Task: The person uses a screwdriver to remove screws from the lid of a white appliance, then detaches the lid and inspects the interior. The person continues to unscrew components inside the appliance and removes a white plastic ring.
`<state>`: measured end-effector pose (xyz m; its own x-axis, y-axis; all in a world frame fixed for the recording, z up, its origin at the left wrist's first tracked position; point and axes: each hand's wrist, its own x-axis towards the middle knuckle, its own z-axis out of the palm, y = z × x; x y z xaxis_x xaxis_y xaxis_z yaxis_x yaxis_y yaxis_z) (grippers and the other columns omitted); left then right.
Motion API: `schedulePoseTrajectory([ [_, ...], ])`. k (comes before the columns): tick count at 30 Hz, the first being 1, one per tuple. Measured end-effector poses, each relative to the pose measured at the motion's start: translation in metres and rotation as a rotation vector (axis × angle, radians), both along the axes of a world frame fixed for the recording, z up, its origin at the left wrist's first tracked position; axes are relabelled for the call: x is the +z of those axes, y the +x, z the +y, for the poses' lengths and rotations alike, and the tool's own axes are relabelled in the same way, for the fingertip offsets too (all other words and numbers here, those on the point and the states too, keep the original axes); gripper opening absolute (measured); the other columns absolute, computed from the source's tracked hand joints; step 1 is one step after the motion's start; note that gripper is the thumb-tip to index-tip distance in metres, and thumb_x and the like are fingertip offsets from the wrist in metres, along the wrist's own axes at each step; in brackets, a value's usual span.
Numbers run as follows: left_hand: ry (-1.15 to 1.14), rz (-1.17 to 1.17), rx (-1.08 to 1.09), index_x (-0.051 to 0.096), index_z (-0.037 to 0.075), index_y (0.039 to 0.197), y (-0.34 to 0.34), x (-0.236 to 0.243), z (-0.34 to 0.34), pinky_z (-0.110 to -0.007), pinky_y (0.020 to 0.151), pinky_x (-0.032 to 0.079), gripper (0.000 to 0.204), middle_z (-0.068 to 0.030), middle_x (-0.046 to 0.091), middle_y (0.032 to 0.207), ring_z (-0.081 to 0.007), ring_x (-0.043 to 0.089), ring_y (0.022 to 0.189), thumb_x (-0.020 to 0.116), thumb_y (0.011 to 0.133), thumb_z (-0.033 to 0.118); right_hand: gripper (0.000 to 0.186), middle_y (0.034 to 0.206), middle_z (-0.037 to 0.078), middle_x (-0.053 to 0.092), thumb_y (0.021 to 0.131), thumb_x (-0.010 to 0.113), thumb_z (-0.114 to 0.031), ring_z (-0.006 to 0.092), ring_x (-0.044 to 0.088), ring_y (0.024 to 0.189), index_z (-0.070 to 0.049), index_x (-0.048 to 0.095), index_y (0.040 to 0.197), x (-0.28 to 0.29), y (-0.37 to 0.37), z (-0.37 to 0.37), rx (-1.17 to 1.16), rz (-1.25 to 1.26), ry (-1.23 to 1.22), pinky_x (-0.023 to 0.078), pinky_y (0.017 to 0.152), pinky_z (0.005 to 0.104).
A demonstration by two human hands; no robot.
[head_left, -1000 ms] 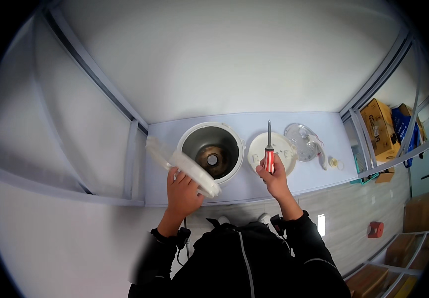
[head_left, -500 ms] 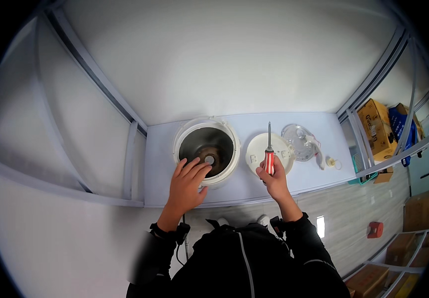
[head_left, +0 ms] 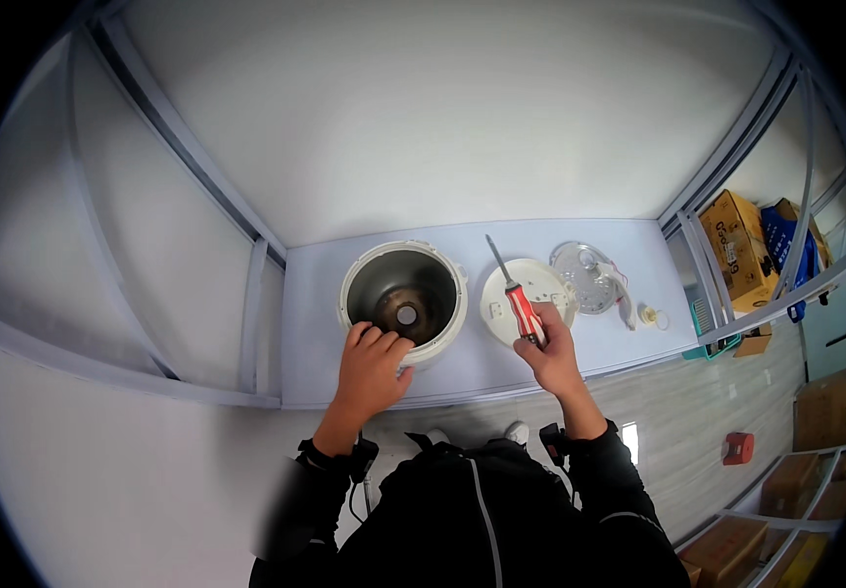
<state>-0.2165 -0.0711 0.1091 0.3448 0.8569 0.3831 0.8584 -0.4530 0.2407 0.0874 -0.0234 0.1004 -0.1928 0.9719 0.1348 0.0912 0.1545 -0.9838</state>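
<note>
A round cooker body (head_left: 384,274) with a grey, brown-stained interior and a central disc stands on the white worktop, its pale ring (head_left: 349,284) around the top. My left hand (head_left: 369,367) grips the near-left rim, fingers curled over it. My right hand (head_left: 550,348) holds a red-and-silver screwdriver (head_left: 525,314), shaft tilted up to the left, above a white round plate (head_left: 501,328) with small fittings. Right of the plate lie a clear round cover (head_left: 580,272), a white curved piece (head_left: 625,306) and a small yellowish part with a loop (head_left: 650,316).
A white back wall and grey metal frames (head_left: 246,220) border the worktop. At the right are cardboard boxes (head_left: 741,255), a blue package (head_left: 785,245) and a teal basket (head_left: 707,348). A red stool (head_left: 738,448) stands on the floor; shelves with boxes (head_left: 790,485) are at lower right.
The white ring my left hand held tilted now sits on the cooker's top, with that hand at its rim. The screwdriver in my right hand has tilted leftward.
</note>
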Motion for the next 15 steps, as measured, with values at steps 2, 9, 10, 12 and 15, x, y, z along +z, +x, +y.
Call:
schedulePoseTrajectory([
  [2, -0.016, -0.035, 0.020, 0.072, 0.010, 0.101, 0.003, -0.005, -0.006, -0.043, 0.106, 0.040, 0.035, -0.0049, 0.065, 0.087, -0.0274, 0.059, 0.092, 0.082, 0.069, 0.016, 0.053, 0.100, 0.005, 0.056, 0.085, 0.071, 0.002, 0.0166, 0.057, 0.089, -0.001, 0.056, 0.136, 0.016, -0.001, 0.001, 0.012, -0.162, 0.271, 0.049, 0.083, 0.0279],
  [9, 0.044, -0.321, -0.006, 0.068, 0.009, 0.120, 0.016, -0.011, -0.021, -0.049, 0.107, 0.040, 0.051, -0.0103, 0.063, 0.113, -0.0314, 0.060, 0.107, 0.083, 0.073, 0.022, 0.057, 0.115, 0.012, 0.065, 0.089, 0.076, -0.005, 0.0208, 0.063, 0.103, 0.000, 0.052, 0.141, 0.062, -0.014, -0.008, -0.006, -0.110, 0.145, 0.051, 0.092, 0.0330],
  [10, 0.086, -0.342, 0.009, 0.066, 0.008, 0.122, 0.014, -0.009, -0.022, -0.052, 0.109, 0.039, 0.055, -0.0119, 0.061, 0.118, -0.0333, 0.059, 0.111, 0.084, 0.074, 0.025, 0.053, 0.113, 0.012, 0.066, 0.089, 0.076, -0.006, 0.0201, 0.064, 0.101, 0.000, 0.053, 0.137, 0.063, -0.017, -0.008, -0.019, -0.116, 0.180, 0.051, 0.091, 0.0328],
  [12, 0.170, -0.382, 0.041, 0.063, 0.006, 0.126, 0.008, -0.003, -0.023, -0.057, 0.112, 0.036, 0.062, -0.0151, 0.058, 0.129, -0.0371, 0.057, 0.120, 0.086, 0.074, 0.031, 0.046, 0.110, 0.012, 0.068, 0.090, 0.076, -0.006, 0.0187, 0.065, 0.097, 0.001, 0.055, 0.131, 0.064, -0.021, -0.011, -0.044, -0.126, 0.251, 0.052, 0.090, 0.0324],
  [15, 0.268, -0.593, 0.183, 0.061, 0.005, 0.128, -0.002, -0.010, -0.021, -0.061, 0.116, 0.031, 0.071, -0.0111, 0.060, 0.131, -0.0348, 0.055, 0.125, 0.088, 0.072, 0.039, 0.036, 0.106, 0.011, 0.070, 0.090, 0.076, -0.007, 0.0164, 0.065, 0.093, 0.000, 0.057, 0.120, 0.069, -0.026, -0.014, -0.068, -0.090, 0.274, 0.052, 0.087, 0.0317],
])
